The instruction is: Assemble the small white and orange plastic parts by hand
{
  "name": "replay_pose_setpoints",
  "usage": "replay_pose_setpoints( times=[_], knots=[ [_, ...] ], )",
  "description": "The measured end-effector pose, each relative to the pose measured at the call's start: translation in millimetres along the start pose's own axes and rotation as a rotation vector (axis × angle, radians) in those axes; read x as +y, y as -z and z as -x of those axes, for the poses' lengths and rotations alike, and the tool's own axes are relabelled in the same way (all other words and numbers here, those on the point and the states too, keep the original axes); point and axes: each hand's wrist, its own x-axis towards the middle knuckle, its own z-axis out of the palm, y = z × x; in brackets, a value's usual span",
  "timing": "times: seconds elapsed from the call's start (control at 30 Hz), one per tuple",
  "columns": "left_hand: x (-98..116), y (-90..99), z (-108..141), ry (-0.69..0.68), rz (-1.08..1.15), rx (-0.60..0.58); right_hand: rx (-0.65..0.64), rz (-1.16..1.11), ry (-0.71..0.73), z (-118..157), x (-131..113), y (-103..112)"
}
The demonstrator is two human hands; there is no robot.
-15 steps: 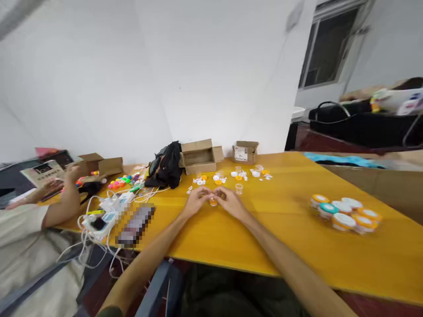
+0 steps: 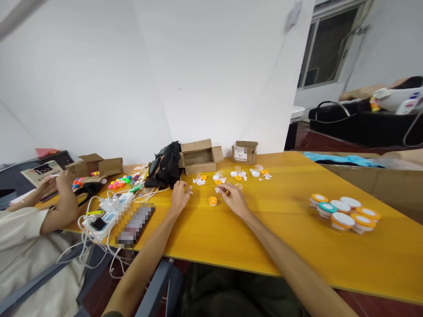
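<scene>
Between my hands an orange round cap (image 2: pixel 213 201) lies on the table, its hollow side up. My right hand (image 2: pixel 234 200) is to its right, pinching a small white plastic piece (image 2: pixel 217 190) at the fingertips. To the left, my left hand (image 2: pixel 180 197) is closed at the fingertips around another little white piece (image 2: pixel 191 191), mostly hidden by the fingers. A clear plastic cup (image 2: pixel 238 186) stands just behind my right hand, partly covered. Farther back lie groups of white pieces (image 2: pixel 198 181), orange caps (image 2: pixel 238 178) and clear cups (image 2: pixel 238 169).
Several lidded jars (image 2: pixel 343 220) stand together at the right. Cardboard boxes (image 2: pixel 199 160) and a black bag (image 2: pixel 165 167) are at the back. A phone (image 2: pixel 135 224) and a power strip (image 2: pixel 110 215) with cables lie left, beside a co-worker's arm (image 2: pixel 66 198).
My hands have moved apart from the orange cap, leaving it on the table. The left hand went left to a white piece; the right hand moved slightly right, a white piece at its fingertips.
</scene>
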Motion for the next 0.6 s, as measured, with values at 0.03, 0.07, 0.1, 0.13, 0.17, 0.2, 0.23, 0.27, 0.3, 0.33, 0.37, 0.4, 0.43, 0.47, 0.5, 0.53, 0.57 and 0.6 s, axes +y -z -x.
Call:
replay_pose_setpoints(
  times=[0.03,0.07,0.1,0.13,0.17,0.2,0.23,0.27,0.3,0.33,0.37,0.4,0.43,0.47,0.5,0.53,0.57,0.6],
  knots=[
    [-5,1.5,0,0.039,-0.060,-0.013,0.004,0.001,-0.001,0,0,0],
    [-9,2.4,0,0.072,-0.103,-0.041,0.008,0.002,-0.001,0,1,0],
    [-12,2.6,1,0.093,-0.134,-0.078,0.011,0.004,-0.001,-1,1,-1],
    [-14,2.2,1,0.109,-0.154,-0.111,0.015,0.006,-0.001,-1,1,-1],
    [-15,1.3,1,0.119,-0.166,-0.137,0.019,0.010,-0.001,-1,1,-1],
    [-16,0.1,2,0.121,-0.170,-0.154,0.023,0.013,0.000,-1,1,-1],
    [-16,-1.2,1,0.117,-0.168,-0.162,0.026,0.016,0.000,-1,1,-1],
    [-16,-2.5,1,0.111,-0.161,-0.164,0.027,0.018,0.001,-1,0,-1],
    [-17,-3.7,0,0.103,-0.150,-0.167,0.027,0.018,0.002,0,0,-1],
    [-17,-4.6,0,0.098,-0.138,-0.173,0.025,0.018,0.003,0,0,-1],
    [-18,-5.3,-1,0.096,-0.125,-0.183,0.024,0.017,0.005,0,0,-1],
    [-18,-5.6,-2,0.098,-0.113,-0.195,0.022,0.016,0.008,0,0,-1],
    [-18,-5.8,-2,0.101,-0.103,-0.204,0.021,0.017,0.011,0,-1,0],
    [-18,-5.8,-3,0.106,-0.094,-0.209,0.020,0.020,0.013,0,-1,0],
    [-18,-5.7,-3,0.110,-0.087,-0.209,0.019,0.024,0.015,0,-1,0],
    [-17,-5.6,-3,0.110,-0.079,-0.204,0.017,0.028,0.016,0,-1,0],
    [-16,-5.6,-2,0.104,-0.070,-0.195,0.015,0.033,0.018,1,0,0],
    [-15,-5.6,-2,0.089,-0.059,-0.186,0.012,0.036,0.020,1,0,0]
  ],
)
